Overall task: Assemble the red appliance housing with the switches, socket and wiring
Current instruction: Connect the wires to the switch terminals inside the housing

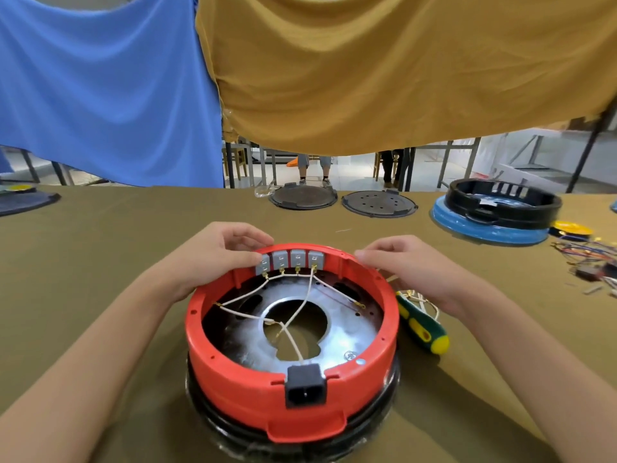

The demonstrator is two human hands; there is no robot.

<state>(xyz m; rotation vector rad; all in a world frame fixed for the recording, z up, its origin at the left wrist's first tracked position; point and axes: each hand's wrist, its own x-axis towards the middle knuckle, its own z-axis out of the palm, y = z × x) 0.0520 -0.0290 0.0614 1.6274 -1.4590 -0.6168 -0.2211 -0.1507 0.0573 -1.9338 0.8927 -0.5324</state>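
Both hands rest on the far rim of the red housing (233, 372). Head view, the only one.

Left hand (213, 253): fingers curled over the rim from outside, thumb tip pressed on the leftmost of four grey switches (289, 261). It pinches the rim and that switch block between thumb and fingers.

Right hand (405, 265): fingers together, tips touching the rim just right of the switch row; palm lies over the outer wall. Whether it truly grips the wall or only rests on it, cannot tell.

Housing sits open side up at centre of the olive-covered surface (100, 262), stacked on a black ring base (384, 407). Switches are seated side by side in the far wall. Black power socket (305, 385) is seated in a notch in the near wall, two pins visible. White wires (293, 315) run from brass terminals under the switches across the interior; two cross above the round hole of the metal plate (350, 332), and one reaches down toward the socket.

Screwdriver (422, 325), green and yellow handle, lies just right of the housing, under the right wrist, beside loose white wire.

Far edge of surface: two dark round plates (344, 198), a black housing on a blue base (500, 208). Loose coloured wires (587, 255) at far right. Blue cloth (100, 88) and mustard cloth (400, 68) hang behind.
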